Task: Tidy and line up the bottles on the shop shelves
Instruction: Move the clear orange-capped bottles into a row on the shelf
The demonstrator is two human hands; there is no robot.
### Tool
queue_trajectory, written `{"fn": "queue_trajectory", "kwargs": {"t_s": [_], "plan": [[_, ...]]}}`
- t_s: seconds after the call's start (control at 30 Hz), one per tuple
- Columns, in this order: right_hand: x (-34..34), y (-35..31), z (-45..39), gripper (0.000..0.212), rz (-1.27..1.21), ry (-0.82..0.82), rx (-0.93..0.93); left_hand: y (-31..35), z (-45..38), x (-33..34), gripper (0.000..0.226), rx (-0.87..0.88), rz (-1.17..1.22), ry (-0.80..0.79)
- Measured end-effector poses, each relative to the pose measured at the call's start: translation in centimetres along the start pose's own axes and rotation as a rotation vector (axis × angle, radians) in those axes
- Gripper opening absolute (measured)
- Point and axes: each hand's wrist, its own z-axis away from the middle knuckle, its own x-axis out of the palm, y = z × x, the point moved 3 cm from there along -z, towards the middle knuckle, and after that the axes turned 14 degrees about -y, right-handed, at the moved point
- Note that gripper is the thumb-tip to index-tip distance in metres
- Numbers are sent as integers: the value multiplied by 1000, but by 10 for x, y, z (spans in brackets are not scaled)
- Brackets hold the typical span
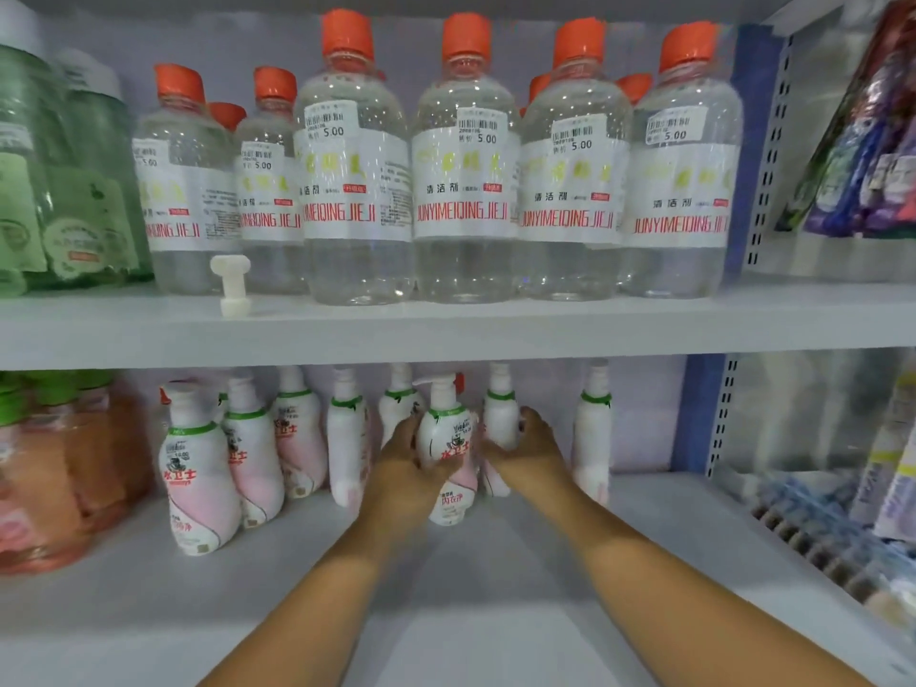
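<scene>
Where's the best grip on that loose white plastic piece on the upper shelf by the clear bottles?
Likely the narrow stem of the white plastic piece, pinched from the front. It stands upright at the shelf edge with a wider head and base, so the waist resists slipping. Clear bottles crowd close behind, leaving the front open.

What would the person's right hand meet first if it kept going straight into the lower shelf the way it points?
Probably the white pump bottle that the right hand already curls round; behind it looks like the shelf's back wall, though depth is unclear.
</scene>
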Motion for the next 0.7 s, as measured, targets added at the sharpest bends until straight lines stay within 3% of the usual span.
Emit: {"fn": "queue_trajectory", "kwargs": {"t_s": [0.13, 0.27, 0.37, 0.47, 0.53, 0.6, 0.7], "plan": [[-7, 3, -16, 45, 48, 18, 6, -8, 16, -30, 49, 0, -172, 139], [-18, 8, -20, 24, 141, 163, 71, -17, 33, -75, 54, -51, -288, 270], [-25, 3, -17, 35, 220, 203, 87, -14, 36, -83, 49, -27, -244, 238], [-20, -16, 4, 55, 339, 396, -223, -11, 41, -79, 40, 22, -166, 190], [-4, -33, 18, 54, 352, 491, -494, -10, 50, -93, 34, 95, -175, 327], [13, -43, 10, 51, 263, 338, -506, -5, 64, -129, 27, 194, -251, 549], [37, -41, -24, 58, 203, 38, -228, -7, 78, -197, 33, 182, -431, 789]]}}
